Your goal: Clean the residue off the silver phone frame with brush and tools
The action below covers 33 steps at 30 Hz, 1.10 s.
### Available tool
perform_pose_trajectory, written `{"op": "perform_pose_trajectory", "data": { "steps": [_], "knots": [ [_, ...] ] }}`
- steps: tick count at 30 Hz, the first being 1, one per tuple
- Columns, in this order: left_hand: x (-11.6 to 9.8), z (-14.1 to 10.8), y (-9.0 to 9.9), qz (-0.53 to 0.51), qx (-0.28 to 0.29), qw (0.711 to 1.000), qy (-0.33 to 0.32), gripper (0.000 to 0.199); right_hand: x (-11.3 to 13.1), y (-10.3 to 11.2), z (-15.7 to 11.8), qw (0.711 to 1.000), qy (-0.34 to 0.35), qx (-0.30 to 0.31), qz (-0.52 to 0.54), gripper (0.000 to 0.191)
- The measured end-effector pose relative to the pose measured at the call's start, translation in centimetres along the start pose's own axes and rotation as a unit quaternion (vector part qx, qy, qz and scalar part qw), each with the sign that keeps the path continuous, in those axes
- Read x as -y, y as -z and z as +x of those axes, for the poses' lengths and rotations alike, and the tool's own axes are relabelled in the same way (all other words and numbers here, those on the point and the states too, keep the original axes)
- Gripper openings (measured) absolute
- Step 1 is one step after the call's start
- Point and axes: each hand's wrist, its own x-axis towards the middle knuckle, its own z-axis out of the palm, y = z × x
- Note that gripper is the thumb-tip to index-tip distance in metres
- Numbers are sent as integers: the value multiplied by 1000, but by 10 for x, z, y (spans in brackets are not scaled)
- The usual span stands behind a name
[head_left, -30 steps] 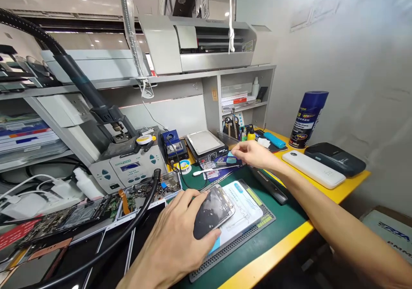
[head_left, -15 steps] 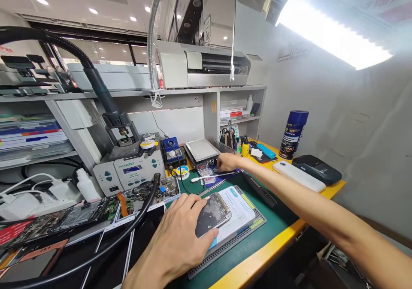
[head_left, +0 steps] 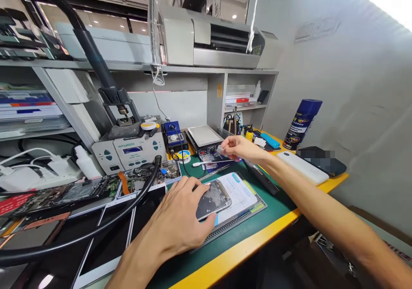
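A phone (head_left: 215, 200) with a dark, blotchy face lies on a white box (head_left: 240, 194), which rests on a perforated grey plate (head_left: 262, 205). Curled round the phone's near left side, my left hand (head_left: 185, 212) grips its edges between thumb and fingers. My right hand (head_left: 238, 148) is raised a little over the back of the mat, fingers pinched on a small greyish piece (head_left: 220, 149). Below it a white swab-like stick (head_left: 209, 163) lies across small flat packets.
A grey rework station (head_left: 128, 152) stands behind a parts tray (head_left: 164, 173). Dark screens and a thick black hose lie at left. A spray can (head_left: 301, 124), a white phone (head_left: 302, 167) and a dark case are at right. A black tool (head_left: 262, 177) lies on the green mat.
My right hand has lifted away from the packets and now shows a small greyish piece in its fingers. My left hand stays on the phone. The camera view has tilted down.
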Motion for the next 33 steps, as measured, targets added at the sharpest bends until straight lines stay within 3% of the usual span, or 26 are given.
{"op": "perform_pose_trajectory", "data": {
  "steps": [4, 8, 11, 18, 28, 33],
  "knots": [
    [2, -2, -5, 17, -4, 1000, -7, 50, -3, -14, -43, 994, 12, 45, 99, 20],
    [4, -7, -9, 58, -32, 998, -22, 44, 3, -28, -63, 985, -14, 99, 138, 19],
    [4, -8, -10, 91, -49, 994, -26, 43, 7, -30, -65, 981, -38, 127, 141, 23],
    [14, -9, -25, 170, -154, 969, -85, 44, 5, -34, -71, 981, -67, 140, 119, 28],
    [24, -7, -33, 156, -140, 972, -102, 42, 7, -41, -73, 976, -110, 140, 125, 35],
    [24, -6, -32, 156, -120, 975, -100, 44, 7, -44, -75, 982, -99, 128, 97, 35]
  ]
}}
